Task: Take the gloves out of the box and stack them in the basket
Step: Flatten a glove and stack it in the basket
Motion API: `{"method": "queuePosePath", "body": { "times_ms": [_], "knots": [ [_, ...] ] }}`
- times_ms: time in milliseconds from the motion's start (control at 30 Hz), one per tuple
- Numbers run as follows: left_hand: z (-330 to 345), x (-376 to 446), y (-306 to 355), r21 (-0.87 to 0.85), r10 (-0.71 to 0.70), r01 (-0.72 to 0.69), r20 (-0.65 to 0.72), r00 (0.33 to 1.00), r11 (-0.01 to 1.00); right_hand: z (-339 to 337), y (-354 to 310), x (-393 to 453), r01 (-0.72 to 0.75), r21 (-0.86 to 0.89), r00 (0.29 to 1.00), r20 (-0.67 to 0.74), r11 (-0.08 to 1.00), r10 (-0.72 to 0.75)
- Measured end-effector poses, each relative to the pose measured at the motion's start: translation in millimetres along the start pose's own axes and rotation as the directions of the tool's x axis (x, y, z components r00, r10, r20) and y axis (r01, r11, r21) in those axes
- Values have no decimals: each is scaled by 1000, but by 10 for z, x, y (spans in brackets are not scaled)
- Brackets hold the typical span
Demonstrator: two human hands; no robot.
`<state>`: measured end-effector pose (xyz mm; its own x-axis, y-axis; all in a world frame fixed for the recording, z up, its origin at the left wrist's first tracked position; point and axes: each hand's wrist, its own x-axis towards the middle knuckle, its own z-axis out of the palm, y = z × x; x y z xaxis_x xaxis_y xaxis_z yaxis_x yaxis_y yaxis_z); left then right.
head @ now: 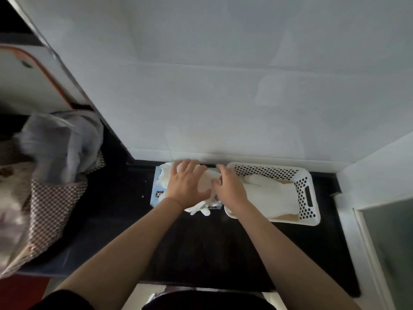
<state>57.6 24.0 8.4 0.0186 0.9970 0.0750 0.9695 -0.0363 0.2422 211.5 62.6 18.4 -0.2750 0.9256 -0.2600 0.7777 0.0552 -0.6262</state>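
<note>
Two bare forearms reach out from the bottom of the view over a black countertop (201, 249) that runs along a white tiled wall (223, 86). Both hands work at a light blue glove box (158, 193) lying flat against the wall's foot. Her or his left hand (187, 186) lies spread over the heap of white gloves (202, 209) spilling from the box, fingers fairly straight and pressing down on them. Just beside it the right hand (228, 187) has its fingers curled into the same heap, pinching glove material near the box's right end. A few glove fingers hang out over the box's near edge onto the counter. Right next to the box, touching or nearly so, sits a white perforated basket (307, 193), with pale gloves (272, 195) already lying flat inside. Off to the left a checked cloth bag (51, 211) stuffed with grey fabric stands on the counter's end.
</note>
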Motion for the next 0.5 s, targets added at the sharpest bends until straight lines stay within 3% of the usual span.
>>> {"method": "queuePosePath", "body": {
  "times_ms": [133,367,500],
  "knots": [
    [-82,-152,-399,53,-22,14,168,986,999,171,-186,54,-95,-114,995,-28,989,92],
    [-222,-62,-785,36,-120,116,115,986,993,140,-550,15,0,-152,995,-99,988,-15],
    [-360,41,-876,-109,-144,149,53,988,983,130,-663,-43,-29,-88,994,-107,996,20]
  ]
}}
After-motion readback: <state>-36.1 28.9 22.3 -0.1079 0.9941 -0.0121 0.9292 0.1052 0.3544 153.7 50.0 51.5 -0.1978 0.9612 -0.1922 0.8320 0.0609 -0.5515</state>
